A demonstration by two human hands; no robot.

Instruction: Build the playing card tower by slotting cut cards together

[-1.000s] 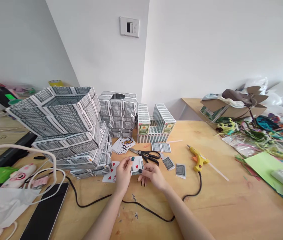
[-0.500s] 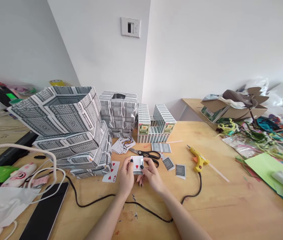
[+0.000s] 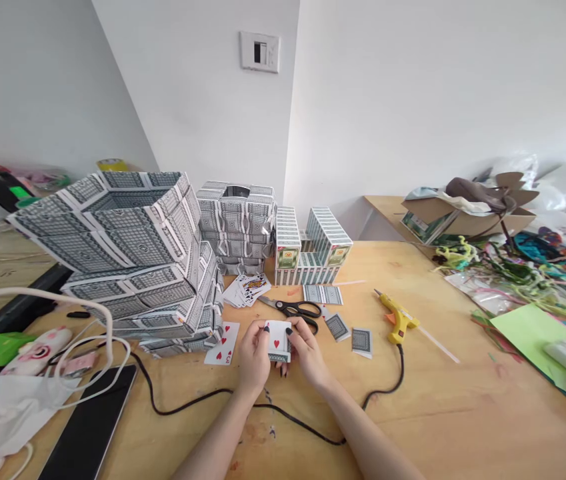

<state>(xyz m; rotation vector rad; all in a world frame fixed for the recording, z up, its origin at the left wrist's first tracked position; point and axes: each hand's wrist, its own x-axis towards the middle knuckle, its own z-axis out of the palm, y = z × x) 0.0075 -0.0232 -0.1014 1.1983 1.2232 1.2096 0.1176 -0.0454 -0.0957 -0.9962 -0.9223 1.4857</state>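
Low over the table, both my hands hold a playing card [image 3: 277,337] with red hearts, its face toward me. Patterned card back shows along its lower edge, which looks folded. My left hand [image 3: 255,353] grips the left side, thumb on the face. On the right side my right hand [image 3: 307,352] pinches the edge, thumb in front and some fingertips showing underneath. Just beyond lie black-handled scissors [image 3: 297,309]. A three of hearts [image 3: 223,343] rests face up left of my hands, and face-down cards [image 3: 361,341] lie to the right.
A yellow glue gun [image 3: 399,319] lies right, its black cord [image 3: 307,427] crossing in front of me. Tall structures of joined cards [image 3: 147,247] stand left, with stacked card boxes [image 3: 313,247] behind. A phone [image 3: 90,423] lies front left; craft scraps [image 3: 537,273] cover the far right.
The card in my hands has shifted slightly toward me and tilted a little. Both hands keep their hold on it. Other things on the table have stayed put.
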